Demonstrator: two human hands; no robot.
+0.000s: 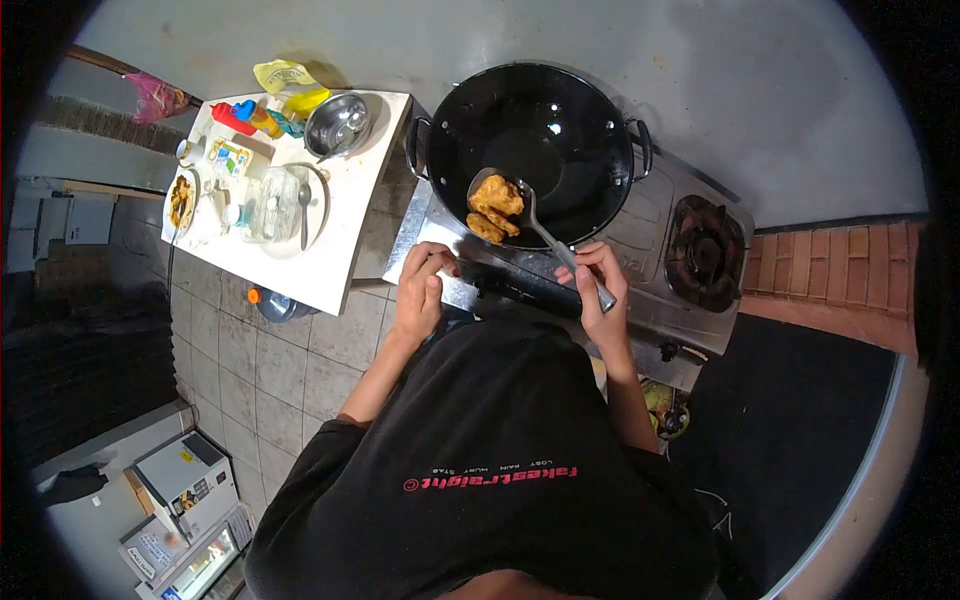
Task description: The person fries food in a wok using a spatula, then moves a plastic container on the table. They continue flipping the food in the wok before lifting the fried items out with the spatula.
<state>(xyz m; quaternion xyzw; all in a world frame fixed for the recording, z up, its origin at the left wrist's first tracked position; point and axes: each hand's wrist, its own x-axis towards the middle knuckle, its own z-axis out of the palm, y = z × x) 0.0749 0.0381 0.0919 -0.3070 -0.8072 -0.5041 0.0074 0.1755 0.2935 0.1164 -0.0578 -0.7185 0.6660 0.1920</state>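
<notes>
Table (340,270) at far left w/ steel bowl (338,125), bottles, plate & spoon on it; just right of it, left hand (420,290) rests on front edge of stove (640,290), fingers curled down, thumb apart, holding nothing. Right hand (598,285) has fingers wrapped tight round handle of metal spatula (535,225), its blade carrying fried pieces (495,208) over near rim of black wok (535,150); 2nd burner (705,250) bare at far right.

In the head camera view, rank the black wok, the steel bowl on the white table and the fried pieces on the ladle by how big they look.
1. Black wok, plainly largest.
2. Steel bowl.
3. Fried pieces, somewhat smaller than the bowl; the gap is modest.
</notes>
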